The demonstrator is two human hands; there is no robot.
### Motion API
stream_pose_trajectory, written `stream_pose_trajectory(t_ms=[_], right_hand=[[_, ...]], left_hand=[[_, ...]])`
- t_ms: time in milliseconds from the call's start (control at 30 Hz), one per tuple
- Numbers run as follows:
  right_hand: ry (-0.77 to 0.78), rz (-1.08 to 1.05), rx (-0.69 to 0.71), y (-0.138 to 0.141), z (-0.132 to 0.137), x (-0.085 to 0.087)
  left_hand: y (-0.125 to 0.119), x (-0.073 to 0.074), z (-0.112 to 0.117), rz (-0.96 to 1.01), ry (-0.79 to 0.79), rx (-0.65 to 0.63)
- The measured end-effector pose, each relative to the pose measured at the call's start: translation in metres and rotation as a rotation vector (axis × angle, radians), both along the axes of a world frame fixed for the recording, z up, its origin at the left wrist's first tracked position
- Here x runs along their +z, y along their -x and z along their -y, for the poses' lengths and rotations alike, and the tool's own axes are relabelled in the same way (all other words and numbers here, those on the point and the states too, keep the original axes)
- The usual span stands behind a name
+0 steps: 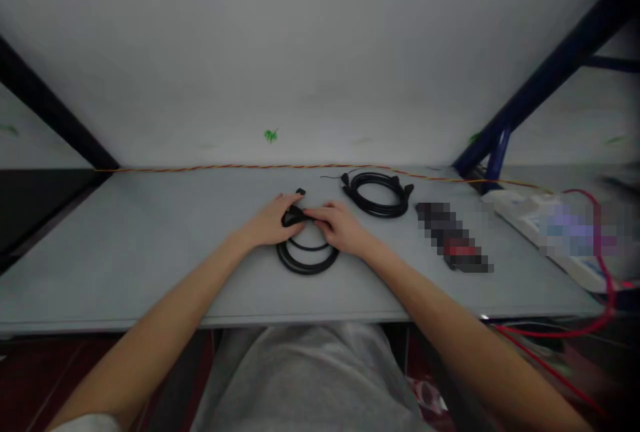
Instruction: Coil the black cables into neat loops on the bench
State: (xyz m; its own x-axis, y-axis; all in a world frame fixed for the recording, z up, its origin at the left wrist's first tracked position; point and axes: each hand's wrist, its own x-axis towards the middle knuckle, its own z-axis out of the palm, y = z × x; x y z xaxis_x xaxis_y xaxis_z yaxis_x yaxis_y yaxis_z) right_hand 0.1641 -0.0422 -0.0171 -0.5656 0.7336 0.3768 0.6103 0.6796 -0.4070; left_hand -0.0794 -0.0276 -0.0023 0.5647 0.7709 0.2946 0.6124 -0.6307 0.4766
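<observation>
A black cable (307,269) lies coiled on the grey tabletop, close to the middle. My left hand (274,220) grips the coil's far left side, its thumb and fingers closed around the strands. One black plug (301,191) of this cable pokes out just beyond the left thumb. My right hand (340,227) is closed at the coil's right side, with its fingertips pinching the cable near the left hand. Beyond the right hand rests a second coiled black cable (377,211), its plugs at the upper edge; no hand touches it.
To the right lies a dark, blurred-out object (450,235) with a red patch. A white power strip (545,235) stands at the right end, with a red cable (607,285) looping over the edge. A twisted red-yellow wire (240,167) runs along the wall; blue posts (540,75) rise behind.
</observation>
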Motion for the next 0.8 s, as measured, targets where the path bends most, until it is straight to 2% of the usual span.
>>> stream_pose_trajectory(t_ms=[233,333,467,600,700,800], right_hand=[[-0.051,-0.055,0.041,0.001,0.005,0.005],[-0.037,0.037,0.076,0.002,0.006,0.008],[-0.07,0.129,0.029,0.002,0.005,0.011],[-0.085,0.188,0.022,0.002,0.005,0.016],[-0.076,0.195,0.037,0.002,0.006,0.021],[-0.093,0.197,-0.024,0.003,0.011,0.025]], left_hand=[[-0.003,0.001,-0.003,0.115,0.035,-0.108],[-0.003,0.003,-0.001,0.141,0.05,-0.151],[-0.004,0.004,0.001,0.182,0.041,-0.14],[-0.004,0.003,-0.001,0.197,0.075,-0.181],[-0.003,0.003,-0.001,0.159,0.054,-0.147],[-0.005,0.003,0.004,0.092,-0.019,-0.041]])
